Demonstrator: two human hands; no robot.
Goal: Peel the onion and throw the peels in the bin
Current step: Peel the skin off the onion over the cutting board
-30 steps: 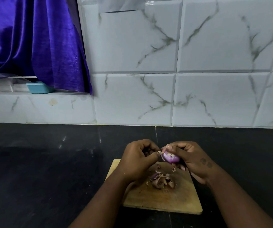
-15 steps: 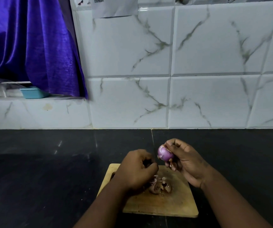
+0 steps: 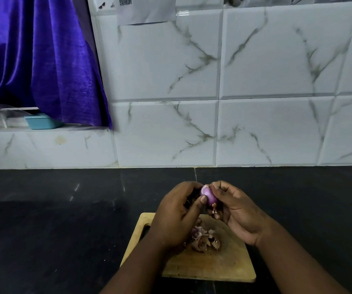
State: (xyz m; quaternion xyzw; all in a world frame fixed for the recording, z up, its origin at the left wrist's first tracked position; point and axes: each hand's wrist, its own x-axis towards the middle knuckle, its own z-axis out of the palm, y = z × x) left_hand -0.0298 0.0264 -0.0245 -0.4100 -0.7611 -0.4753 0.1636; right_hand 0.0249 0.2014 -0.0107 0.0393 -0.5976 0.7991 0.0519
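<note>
Both hands, left hand (image 3: 176, 217) and right hand (image 3: 237, 211), grasp the onion (image 3: 208, 197) above the board (image 3: 230, 264) at lower centre, likely so peels (image 3: 204, 239) drop there.

A single head-worn view looks forward and down from the near edge of the dark surface (image 3: 54, 219), facing the tiled wall (image 3: 277, 60) along its far edge. The cutting board (image 3: 213, 266) sits close, low in frame.
</note>
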